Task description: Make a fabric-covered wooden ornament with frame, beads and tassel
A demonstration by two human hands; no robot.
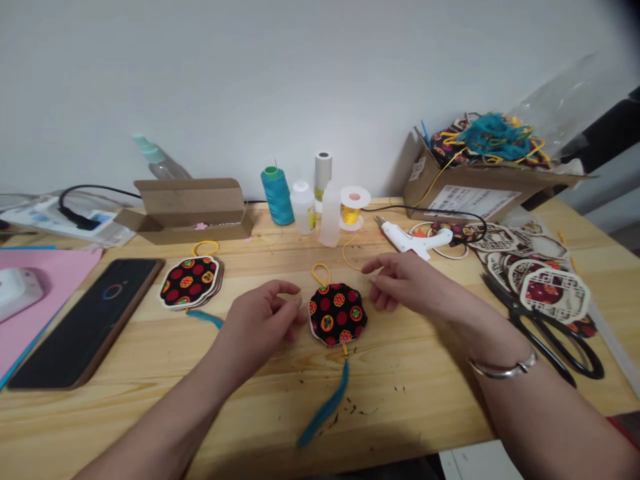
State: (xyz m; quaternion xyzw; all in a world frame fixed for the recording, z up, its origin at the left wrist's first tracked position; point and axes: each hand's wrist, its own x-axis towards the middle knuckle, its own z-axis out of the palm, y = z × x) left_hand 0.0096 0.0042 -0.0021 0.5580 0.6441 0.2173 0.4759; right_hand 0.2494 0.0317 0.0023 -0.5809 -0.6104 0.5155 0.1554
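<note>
A black ornament with red and orange dots (337, 313) lies flat on the wooden table (430, 393), with a yellow loop at its top and a teal tassel (325, 407) trailing toward me. My left hand (263, 323) rests just left of it, fingers loosely curled, fingertips touching its left edge, holding nothing I can see. My right hand (407, 283) hovers just right of it, fingers apart and relaxed, empty. A silver bangle sits on my right wrist.
A stack of matching ornaments (191, 281) and a phone (87, 320) lie left. Behind are an open small carton (187, 210), teal thread spool (277, 195), bottles (330, 213), gold wire reel, glue gun (413, 239). Black scissors (550, 333), wooden cutouts (553, 290) and a filled box (480, 180) sit right.
</note>
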